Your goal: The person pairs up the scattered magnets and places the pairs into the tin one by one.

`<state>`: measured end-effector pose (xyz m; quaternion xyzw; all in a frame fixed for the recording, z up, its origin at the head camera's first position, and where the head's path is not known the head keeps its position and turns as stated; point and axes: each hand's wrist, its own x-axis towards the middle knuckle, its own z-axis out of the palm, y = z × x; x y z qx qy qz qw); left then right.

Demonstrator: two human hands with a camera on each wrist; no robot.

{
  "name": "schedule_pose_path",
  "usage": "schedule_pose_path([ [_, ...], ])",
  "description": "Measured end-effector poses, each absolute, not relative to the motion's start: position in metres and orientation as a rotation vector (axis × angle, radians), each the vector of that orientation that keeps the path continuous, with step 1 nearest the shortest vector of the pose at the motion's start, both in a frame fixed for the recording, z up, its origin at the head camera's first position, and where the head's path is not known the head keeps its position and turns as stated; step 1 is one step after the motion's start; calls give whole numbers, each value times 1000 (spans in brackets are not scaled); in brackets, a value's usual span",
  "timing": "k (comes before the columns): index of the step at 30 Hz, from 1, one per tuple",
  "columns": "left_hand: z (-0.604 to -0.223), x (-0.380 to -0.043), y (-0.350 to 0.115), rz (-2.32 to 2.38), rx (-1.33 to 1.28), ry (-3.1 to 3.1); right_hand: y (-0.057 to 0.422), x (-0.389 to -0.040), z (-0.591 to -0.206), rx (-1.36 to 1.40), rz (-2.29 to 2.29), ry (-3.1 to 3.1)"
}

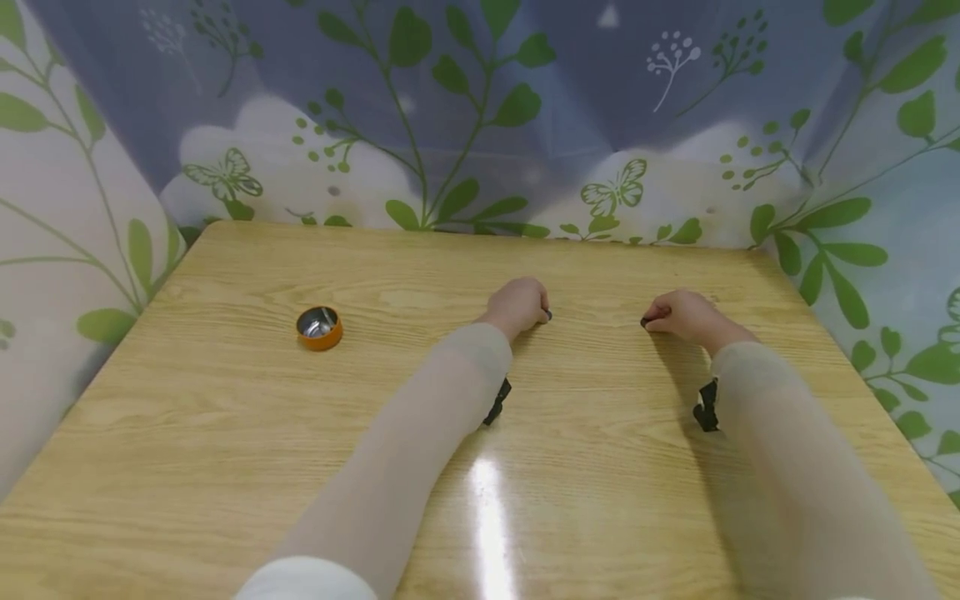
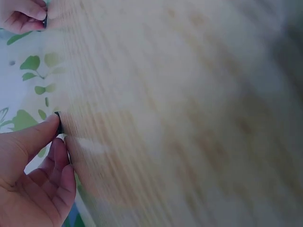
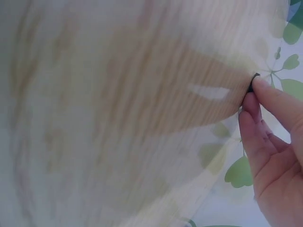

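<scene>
Past the middle of the wooden table, my left hand (image 1: 517,306) pinches a small dark piece (image 1: 548,315) between thumb and fingers, low at the tabletop. To its right, a short gap away, my right hand (image 1: 686,318) holds a similar small black piece (image 1: 644,322) in a pinch. The left wrist view shows the left black piece (image 2: 59,124) under the thumb tip, the other fingers bent below it. In the right wrist view, thumb and fingertip hold the right black piece (image 3: 253,82) against or just over the wood. What the pieces are, I cannot tell.
A small orange bowl (image 1: 319,342) with a shiny metal inside stands on the left of the table (image 1: 247,450). Behind the far edge hangs a leaf-patterned curtain (image 1: 465,125), which also flanks both sides. Dark devices (image 1: 707,407) sit under the wrists.
</scene>
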<state>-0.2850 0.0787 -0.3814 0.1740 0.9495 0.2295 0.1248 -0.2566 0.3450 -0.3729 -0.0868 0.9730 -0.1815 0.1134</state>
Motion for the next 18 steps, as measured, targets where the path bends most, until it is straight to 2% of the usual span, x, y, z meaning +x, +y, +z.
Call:
schedule_pose_path([
  [18, -378, -286, 88, 634, 495, 2765, 332, -258, -372, -323, -482, 2873],
])
